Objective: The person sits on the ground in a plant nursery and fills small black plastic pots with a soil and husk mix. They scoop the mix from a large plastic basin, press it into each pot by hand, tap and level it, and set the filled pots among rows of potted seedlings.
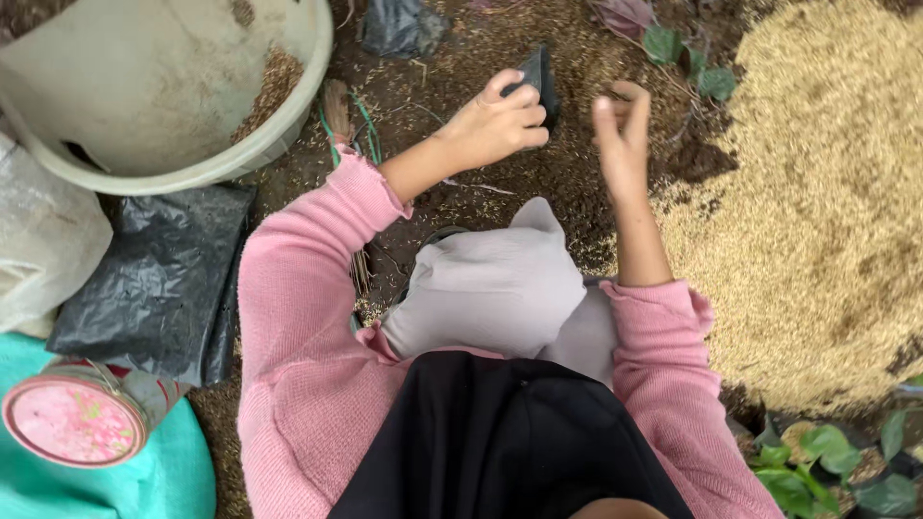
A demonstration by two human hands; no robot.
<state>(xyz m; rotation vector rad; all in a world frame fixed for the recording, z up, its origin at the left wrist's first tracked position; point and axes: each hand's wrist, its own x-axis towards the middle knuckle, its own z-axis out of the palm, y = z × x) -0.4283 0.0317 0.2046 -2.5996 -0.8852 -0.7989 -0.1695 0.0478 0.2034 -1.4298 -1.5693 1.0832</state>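
that little black plastic grow bag [538,77] up at 12 o'clock looks thin, floppy and light, left hand [495,125] pinching its rim, right hand [620,135] loosely curled, empty beside it.

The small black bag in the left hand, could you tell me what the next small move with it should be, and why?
Probably bring the right hand to the small black bag and spread its mouth. The left hand pinches the bag above the ground, where it looks flat and unfilled. The right hand hovers beside it, fingers curled and apparently empty, and the heap of pale husks lies just to the right.
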